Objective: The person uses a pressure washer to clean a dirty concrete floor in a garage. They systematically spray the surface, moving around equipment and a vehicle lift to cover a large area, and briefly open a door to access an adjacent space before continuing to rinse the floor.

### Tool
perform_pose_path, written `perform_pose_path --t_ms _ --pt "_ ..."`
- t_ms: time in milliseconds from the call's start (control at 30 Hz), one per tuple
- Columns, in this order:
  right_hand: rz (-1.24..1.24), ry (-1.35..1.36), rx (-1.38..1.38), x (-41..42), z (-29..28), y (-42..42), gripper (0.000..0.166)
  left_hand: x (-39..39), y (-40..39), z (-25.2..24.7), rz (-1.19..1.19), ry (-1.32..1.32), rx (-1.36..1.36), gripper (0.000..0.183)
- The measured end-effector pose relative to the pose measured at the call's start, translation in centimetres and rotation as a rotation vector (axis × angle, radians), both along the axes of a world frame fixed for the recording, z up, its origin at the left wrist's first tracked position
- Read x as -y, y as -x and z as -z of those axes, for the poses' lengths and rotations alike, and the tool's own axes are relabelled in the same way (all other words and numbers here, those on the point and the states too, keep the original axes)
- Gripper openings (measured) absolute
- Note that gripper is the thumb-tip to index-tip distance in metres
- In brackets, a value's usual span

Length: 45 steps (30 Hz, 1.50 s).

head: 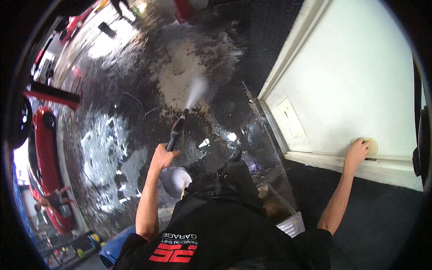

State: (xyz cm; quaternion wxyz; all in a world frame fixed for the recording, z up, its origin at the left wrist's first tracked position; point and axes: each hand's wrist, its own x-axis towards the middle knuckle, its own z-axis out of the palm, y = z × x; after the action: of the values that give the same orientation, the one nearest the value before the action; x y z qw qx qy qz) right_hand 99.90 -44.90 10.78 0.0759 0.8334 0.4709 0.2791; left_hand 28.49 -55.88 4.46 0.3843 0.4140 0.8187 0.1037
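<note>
My left hand [163,157] grips a black pressure-washer spray gun [176,131]. A white fan of water [197,89] leaves its nozzle towards the wet, dirt-streaked floor [179,64]. To the right, my right hand [357,152] is curled on a rounded cream-coloured piece [373,146] at the edge of a white door [354,77]. Whether that piece is a knob plate or a sponge, I cannot tell. A small louvred vent [291,118] is set in the door. Close to my legs on the left stands a white bucket [173,184], partly hidden by my clothes.
A thin hose [136,99] curves across the floor. Red lift posts [55,96] and a red car [49,148] stand at the left. A blue barrel [113,248] is at lower left. A person's legs [119,8] show at the top.
</note>
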Motion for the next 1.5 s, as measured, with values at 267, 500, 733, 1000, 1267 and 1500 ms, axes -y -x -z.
perform_pose_path --t_ms 267,500,733,1000,1267,1500 --pt "-0.153 0.011 -0.009 1.0 -0.7 0.1 0.022 9.0 -0.3 -0.7 -0.009 -0.009 0.064 0.032" --pt "-0.091 0.000 -0.118 2.0 -1.0 0.5 0.031 14.3 -1.8 -0.3 -0.037 0.031 0.160 0.031" --pt "-0.001 -0.108 -0.174 1.9 -0.1 1.5 0.044 15.9 -3.5 -0.7 -0.013 -0.031 0.232 0.030" --pt "-0.479 -0.036 -0.639 5.0 9.7 16.9 0.061 14.3 -4.0 -2.2 -0.121 0.001 0.231 0.045" --pt "-0.940 1.091 -1.947 8.2 10.5 49.1 0.029 12.4 -7.1 -0.5 -0.397 -0.152 0.182 0.040" --pt "-1.222 1.163 -1.536 3.4 4.1 56.8 0.061 4.5 -11.8 0.9 -0.921 -0.431 0.269 0.036"
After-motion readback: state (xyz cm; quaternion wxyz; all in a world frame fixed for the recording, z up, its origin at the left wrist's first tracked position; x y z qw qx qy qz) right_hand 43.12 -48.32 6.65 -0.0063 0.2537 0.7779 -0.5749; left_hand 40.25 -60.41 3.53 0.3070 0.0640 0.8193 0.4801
